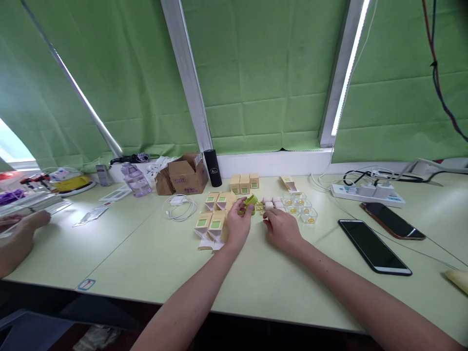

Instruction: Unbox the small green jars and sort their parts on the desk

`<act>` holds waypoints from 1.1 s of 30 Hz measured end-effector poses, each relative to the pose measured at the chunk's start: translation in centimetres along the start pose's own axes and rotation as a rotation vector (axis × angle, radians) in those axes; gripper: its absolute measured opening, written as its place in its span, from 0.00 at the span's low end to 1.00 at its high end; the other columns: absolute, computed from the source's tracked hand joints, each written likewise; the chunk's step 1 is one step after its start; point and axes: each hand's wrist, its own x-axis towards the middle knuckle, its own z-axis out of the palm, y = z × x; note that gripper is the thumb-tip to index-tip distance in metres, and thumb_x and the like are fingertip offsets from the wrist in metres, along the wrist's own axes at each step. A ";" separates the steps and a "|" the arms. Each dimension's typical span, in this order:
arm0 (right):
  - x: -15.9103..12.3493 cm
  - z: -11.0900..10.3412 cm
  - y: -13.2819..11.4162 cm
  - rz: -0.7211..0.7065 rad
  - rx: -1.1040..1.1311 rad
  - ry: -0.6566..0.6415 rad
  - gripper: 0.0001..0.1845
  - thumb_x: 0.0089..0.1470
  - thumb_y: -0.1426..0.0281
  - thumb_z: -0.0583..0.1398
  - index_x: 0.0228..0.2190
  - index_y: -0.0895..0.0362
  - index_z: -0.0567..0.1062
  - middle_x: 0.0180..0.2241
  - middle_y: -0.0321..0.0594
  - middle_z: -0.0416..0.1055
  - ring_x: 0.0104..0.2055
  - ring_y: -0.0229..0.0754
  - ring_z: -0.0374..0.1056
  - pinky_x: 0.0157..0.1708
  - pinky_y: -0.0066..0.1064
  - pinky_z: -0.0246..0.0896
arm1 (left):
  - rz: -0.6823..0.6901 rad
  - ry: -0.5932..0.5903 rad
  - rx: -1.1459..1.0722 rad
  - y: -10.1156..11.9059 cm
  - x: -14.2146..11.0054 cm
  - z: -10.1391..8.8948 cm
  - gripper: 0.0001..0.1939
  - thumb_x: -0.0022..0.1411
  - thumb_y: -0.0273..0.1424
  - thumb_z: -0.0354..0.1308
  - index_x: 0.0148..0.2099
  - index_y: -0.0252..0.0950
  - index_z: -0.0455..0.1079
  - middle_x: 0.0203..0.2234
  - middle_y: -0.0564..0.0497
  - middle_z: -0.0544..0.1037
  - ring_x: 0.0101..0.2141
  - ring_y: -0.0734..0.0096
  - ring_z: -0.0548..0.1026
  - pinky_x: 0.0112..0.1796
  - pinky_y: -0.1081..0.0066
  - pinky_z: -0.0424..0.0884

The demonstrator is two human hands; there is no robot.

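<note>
My left hand [239,218] is closed around a small green case [250,200], whose lid appears raised. To its right, my right hand [284,228] has its fingers curled at the front of a cluster of small white and pink blocks [278,204]; whatever the fingertips pinch is hidden. Small yellow pieces [260,206] lie between the two hands. Several clear cups with yellow centres [309,215] stand just beyond the right hand. Beside my left hand are several small tan cartons [202,223] with green windows and open flaps.
Closed tan cartons [244,183], a cardboard box [187,176] and a black bottle [212,168] stand at the back. A coiled white cable [182,208] lies left. On the right are two phones [375,247] and a power strip [369,194]. Another person's hand [24,239] is at far left.
</note>
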 end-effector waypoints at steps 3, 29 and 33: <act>-1.5 -0.3 -0.7 -0.084 0.017 -0.083 0.11 0.66 0.71 0.54 0.44 0.54 0.76 0.42 0.43 0.78 0.40 0.45 0.72 0.32 0.35 0.50 | -0.082 -0.046 -0.127 0.0 0.0 0.2 0.24 0.58 0.46 0.69 0.50 0.36 0.75 0.41 0.42 0.82 0.41 0.63 0.78 0.34 0.71 0.70; -2.2 -0.8 -0.1 -0.104 0.296 -0.163 0.12 0.62 0.74 0.56 0.44 0.52 0.77 0.41 0.38 0.81 0.39 0.42 0.75 0.38 0.31 0.59 | -0.552 -0.221 -0.633 0.0 0.2 -0.4 0.11 0.66 0.37 0.58 0.42 0.33 0.70 0.36 0.36 0.84 0.30 0.65 0.76 0.31 0.67 0.68; -2.2 -0.9 0.1 -0.124 0.326 -0.159 0.13 0.63 0.74 0.56 0.44 0.53 0.78 0.41 0.38 0.81 0.40 0.42 0.75 0.38 0.30 0.60 | -0.443 -0.209 -0.551 0.2 0.1 -0.4 0.11 0.62 0.37 0.62 0.40 0.35 0.68 0.34 0.39 0.84 0.29 0.67 0.75 0.29 0.70 0.66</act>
